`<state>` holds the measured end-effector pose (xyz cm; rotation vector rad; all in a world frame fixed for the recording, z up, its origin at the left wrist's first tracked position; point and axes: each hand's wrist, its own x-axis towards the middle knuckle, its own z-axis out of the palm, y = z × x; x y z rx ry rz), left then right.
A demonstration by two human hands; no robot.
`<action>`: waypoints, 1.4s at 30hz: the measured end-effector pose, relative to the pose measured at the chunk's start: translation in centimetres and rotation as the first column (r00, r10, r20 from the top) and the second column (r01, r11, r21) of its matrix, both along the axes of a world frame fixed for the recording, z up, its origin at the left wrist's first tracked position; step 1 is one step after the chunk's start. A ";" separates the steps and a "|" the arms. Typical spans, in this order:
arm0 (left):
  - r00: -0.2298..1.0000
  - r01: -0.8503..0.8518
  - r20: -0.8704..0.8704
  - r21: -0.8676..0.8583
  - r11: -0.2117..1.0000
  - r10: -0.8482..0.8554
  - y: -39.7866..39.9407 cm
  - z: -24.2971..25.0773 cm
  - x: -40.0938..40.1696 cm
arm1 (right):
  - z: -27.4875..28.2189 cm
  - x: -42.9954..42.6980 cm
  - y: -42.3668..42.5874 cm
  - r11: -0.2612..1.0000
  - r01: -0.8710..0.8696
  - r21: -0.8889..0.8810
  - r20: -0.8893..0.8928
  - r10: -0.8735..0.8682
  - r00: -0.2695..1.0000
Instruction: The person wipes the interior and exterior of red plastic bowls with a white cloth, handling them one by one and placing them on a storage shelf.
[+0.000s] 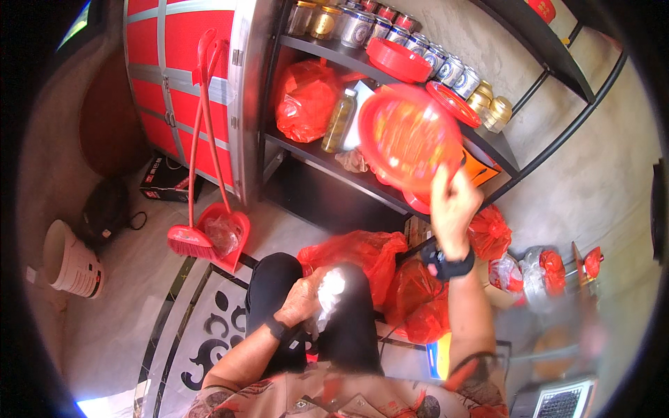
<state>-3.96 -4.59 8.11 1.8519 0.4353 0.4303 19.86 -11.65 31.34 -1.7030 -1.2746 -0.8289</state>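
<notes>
My right hand (456,201) grips the near rim of a round red plastic tray (410,138), which is blurred and has a patterned, multicoloured middle. It is raised in front of the black shelf unit. My left hand (303,295) rests at my knees and holds a crumpled white tissue or cloth (331,290). Past my knees lie red plastic bags (360,256). On the upper shelf stands a red round container (400,60), with a red lid or plate (453,103) to its right.
Cans (358,28) and gold-lidded jars (324,23) line the black shelf (326,52). Below stand a red bag (306,102) and a bottle (339,120). A red broom (191,240) and dustpan (238,230) lean by the red cabinet (177,99). A white bucket (73,261) is at far left.
</notes>
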 end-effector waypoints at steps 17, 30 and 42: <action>0.998 0.050 0.026 0.074 0.996 -0.052 0.5 -2.5 0.5 | 11.5 19.8 19.4 0.935 -0.147 0.323 -0.928 0.343 0.147; 0.996 0.052 0.063 0.080 0.995 -0.057 0.6 -2.1 0.4 | 11.3 23.1 20.4 0.933 -0.228 0.279 -0.945 0.309 0.110; 0.996 0.088 0.009 0.054 0.995 -0.089 0.6 -2.4 0.5 | 10.7 22.1 20.8 0.975 -0.081 0.207 -0.947 0.221 0.234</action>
